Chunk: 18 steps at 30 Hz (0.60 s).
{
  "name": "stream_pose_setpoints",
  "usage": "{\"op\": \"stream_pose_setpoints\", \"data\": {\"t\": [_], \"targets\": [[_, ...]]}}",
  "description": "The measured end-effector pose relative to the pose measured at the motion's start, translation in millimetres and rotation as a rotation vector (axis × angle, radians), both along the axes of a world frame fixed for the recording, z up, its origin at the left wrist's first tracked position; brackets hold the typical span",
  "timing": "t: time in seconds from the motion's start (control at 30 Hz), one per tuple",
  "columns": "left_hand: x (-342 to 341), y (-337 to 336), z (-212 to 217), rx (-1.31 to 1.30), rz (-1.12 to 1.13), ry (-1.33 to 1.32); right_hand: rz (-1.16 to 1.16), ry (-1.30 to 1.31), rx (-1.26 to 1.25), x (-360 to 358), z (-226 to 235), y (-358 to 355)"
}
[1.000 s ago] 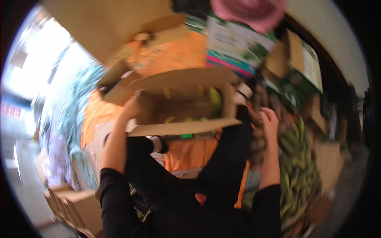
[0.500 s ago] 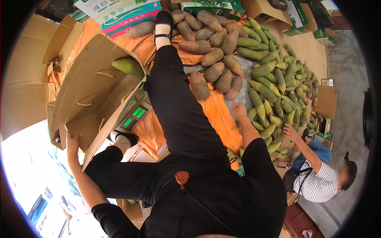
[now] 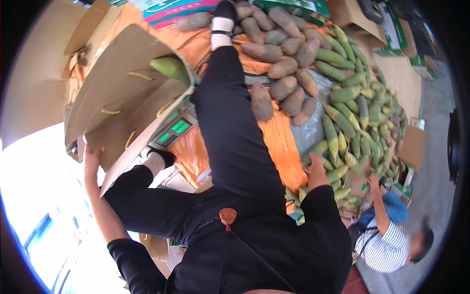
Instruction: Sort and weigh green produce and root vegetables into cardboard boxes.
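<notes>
cardboard box point(image 3: 122, 93) against left grip point(image 3: 91, 159)

Bright daylight scene. Lower left blown out to white glare, detail lost there. Orange tarp point(image 3: 279, 147) and green produce pile point(image 3: 357, 112) evenly lit, soft shadows. Black clothing swallows detail. Strong fisheye: cardboard box point(image 3: 117, 103) edges bow, black vignette rings frame. Slight motion softness near rim; centre fairly sharp. Face of person at lower right blurred.

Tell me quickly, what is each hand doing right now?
Left hand: closed on the edge of the cardboard box.
Right hand: down among the green fruits; its grip cannot be told.
</notes>
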<state>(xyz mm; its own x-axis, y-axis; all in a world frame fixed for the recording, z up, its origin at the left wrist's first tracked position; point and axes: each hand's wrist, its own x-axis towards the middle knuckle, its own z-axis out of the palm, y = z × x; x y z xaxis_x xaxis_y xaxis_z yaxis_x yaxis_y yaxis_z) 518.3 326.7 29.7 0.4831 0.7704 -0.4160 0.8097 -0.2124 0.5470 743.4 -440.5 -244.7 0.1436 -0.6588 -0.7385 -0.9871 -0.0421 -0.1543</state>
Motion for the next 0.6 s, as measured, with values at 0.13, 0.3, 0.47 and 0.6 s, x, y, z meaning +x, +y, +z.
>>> {"op": "stream_pose_setpoints", "data": {"t": [0.13,0.3,0.47,0.6], "targets": [[-4,1,-7,-0.04,0.023,-0.064,-0.046,-0.006,0.045,-7,-16,-4],[19,-13,-12,0.018,0.051,0.022,-0.185,0.0,0.089,-5,-30,-11],[24,-5,-14,0.219,-0.045,0.075,-0.082,-0.093,0.442,-4,-55,-14],[8,-5,-18,0.22,-0.034,0.048,-0.041,-0.086,0.534,12,-43,-15]]}}
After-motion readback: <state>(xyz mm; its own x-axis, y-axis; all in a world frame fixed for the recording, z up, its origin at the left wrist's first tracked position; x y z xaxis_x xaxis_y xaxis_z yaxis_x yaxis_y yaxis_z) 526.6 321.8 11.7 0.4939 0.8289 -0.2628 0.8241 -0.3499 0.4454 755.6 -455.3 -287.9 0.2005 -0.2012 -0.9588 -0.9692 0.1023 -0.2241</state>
